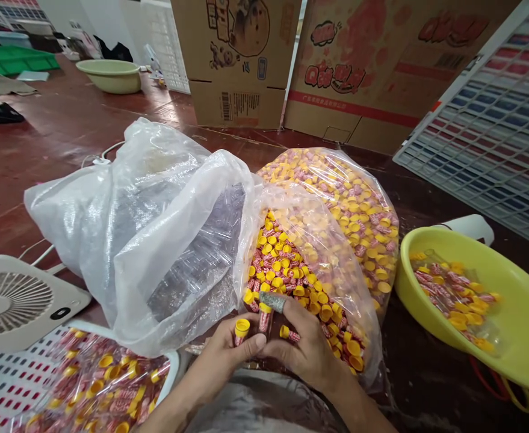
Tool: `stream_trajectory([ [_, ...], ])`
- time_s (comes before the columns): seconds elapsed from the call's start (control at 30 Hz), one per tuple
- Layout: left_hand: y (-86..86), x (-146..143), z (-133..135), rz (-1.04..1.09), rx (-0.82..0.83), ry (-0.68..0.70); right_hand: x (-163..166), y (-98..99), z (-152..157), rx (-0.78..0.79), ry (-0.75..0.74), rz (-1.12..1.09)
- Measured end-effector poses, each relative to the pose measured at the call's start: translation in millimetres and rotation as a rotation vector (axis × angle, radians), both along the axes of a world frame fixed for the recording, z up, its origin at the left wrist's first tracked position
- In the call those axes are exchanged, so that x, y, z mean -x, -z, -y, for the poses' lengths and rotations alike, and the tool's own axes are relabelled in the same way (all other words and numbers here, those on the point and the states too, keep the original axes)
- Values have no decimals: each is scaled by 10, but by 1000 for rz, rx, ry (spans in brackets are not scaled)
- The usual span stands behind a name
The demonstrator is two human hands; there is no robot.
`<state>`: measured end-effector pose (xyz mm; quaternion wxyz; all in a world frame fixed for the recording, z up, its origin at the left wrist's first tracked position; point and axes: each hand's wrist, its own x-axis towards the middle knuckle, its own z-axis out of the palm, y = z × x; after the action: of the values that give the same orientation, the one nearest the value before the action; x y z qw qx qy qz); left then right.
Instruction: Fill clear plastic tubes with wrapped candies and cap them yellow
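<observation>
A big clear plastic bag (165,240) lies open in front of me, full of small tubes (286,264) with yellow caps and red-and-white wrappers. My left hand (221,361) is closed on one yellow-capped tube (241,329) at the bag's mouth. My right hand (304,346) is beside it, fingers curled round several tubes, its taped fingertip (272,300) pointing into the pile. A second bulging heap of tubes (345,198) fills the same bag behind.
A yellow-green basin (517,337) with some tubes stands at the right. A white basket (15,385) with more tubes sits at lower left, beside a white fan (15,304). Cardboard boxes (363,66), a gridded tray (494,132) and a pale green bowl (111,75) lie beyond.
</observation>
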<state>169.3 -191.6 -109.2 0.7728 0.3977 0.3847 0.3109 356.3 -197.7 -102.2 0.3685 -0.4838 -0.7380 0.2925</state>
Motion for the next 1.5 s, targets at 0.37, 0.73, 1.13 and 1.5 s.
stream_trajectory([
  [0.37,-40,-99,-15,106,117,-17,140,207,105,-186,-23,232],
  [0.73,43,994,-726,-1594,-924,131,-272,479,224,-118,-16,709],
  [1.13,-97,381,-240,-389,-290,99,-29,132,119,104,330,-353],
  [1.5,-55,17,-49,36,65,-48,39,28,131,-172,23,109],
])
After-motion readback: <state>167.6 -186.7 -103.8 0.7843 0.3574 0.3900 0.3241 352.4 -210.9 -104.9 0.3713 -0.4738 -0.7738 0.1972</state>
